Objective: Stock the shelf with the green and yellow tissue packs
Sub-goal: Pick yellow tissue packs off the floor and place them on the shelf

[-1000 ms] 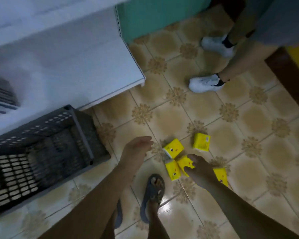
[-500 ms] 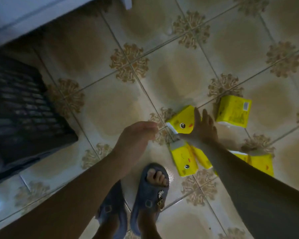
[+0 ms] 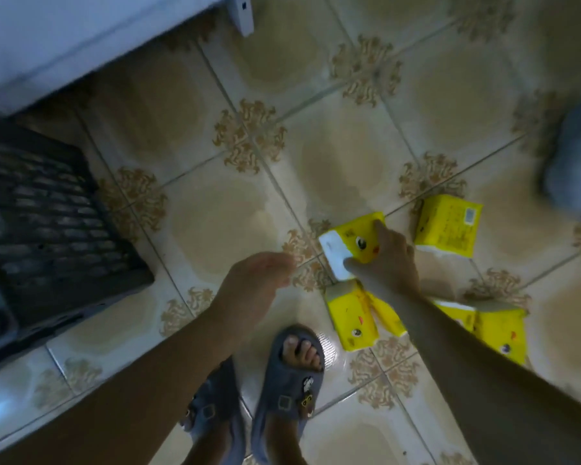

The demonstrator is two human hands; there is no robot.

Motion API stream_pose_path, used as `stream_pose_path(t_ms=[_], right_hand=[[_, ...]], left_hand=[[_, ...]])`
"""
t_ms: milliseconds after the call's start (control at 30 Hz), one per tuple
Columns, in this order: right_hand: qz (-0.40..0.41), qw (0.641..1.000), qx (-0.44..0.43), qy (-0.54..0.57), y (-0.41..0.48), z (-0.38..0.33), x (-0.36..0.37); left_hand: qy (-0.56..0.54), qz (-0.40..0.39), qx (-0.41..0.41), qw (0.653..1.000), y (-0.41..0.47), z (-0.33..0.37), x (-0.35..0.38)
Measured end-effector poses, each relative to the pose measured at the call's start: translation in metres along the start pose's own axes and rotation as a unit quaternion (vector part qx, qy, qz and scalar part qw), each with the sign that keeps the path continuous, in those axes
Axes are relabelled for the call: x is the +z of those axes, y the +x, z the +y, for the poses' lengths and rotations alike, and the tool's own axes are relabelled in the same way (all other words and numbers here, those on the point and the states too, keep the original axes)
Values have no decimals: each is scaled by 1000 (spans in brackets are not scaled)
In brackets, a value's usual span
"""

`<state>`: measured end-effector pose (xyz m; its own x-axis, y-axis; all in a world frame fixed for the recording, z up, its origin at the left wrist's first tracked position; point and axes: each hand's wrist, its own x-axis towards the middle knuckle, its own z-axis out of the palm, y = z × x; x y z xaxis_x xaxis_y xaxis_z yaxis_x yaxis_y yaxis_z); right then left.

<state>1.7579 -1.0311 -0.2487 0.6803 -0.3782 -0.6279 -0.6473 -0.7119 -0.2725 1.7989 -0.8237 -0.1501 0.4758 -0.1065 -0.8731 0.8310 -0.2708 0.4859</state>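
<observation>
Several yellow tissue packs lie on the tiled floor in front of my feet. My right hand [image 3: 388,260] reaches down onto the nearest one, a yellow tissue pack [image 3: 348,241] with a cartoon face, thumb on its white end and a finger over its far edge. Another pack [image 3: 446,229] lies just right of it. Two more packs [image 3: 351,318] [image 3: 502,332] lie nearer to me, partly hidden by my right forearm. My left hand [image 3: 259,280] hangs over the floor to the left, fingers relaxed and holding nothing. No green pack is in view.
The white shelf base [image 3: 81,38] runs along the top left. A dark plastic crate [image 3: 47,229] sits on the floor at the left. My blue slippers [image 3: 289,380] stand at the bottom middle. A blurred shoe of another person [image 3: 574,169] is at the right edge.
The view has dipped closer to the floor. My right hand has gone from the lower packs up onto the face-printed pack and closed around it. My left hand has barely moved.
</observation>
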Motion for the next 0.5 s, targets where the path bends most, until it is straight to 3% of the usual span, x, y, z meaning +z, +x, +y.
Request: stream_pose_path(t_ms=[133, 267, 500], right_hand=[[-19, 993, 15, 113, -65, -39, -81], [-34, 962, 10, 271, -142, -92, -187], [-19, 916, -107, 385, -260, -197, -368]], left_hand=[[-20, 21, 27, 999, -69, 57, -2], [-16, 32, 82, 996, -162, 143, -11], [-48, 80, 229, 969, -340, 288, -52]])
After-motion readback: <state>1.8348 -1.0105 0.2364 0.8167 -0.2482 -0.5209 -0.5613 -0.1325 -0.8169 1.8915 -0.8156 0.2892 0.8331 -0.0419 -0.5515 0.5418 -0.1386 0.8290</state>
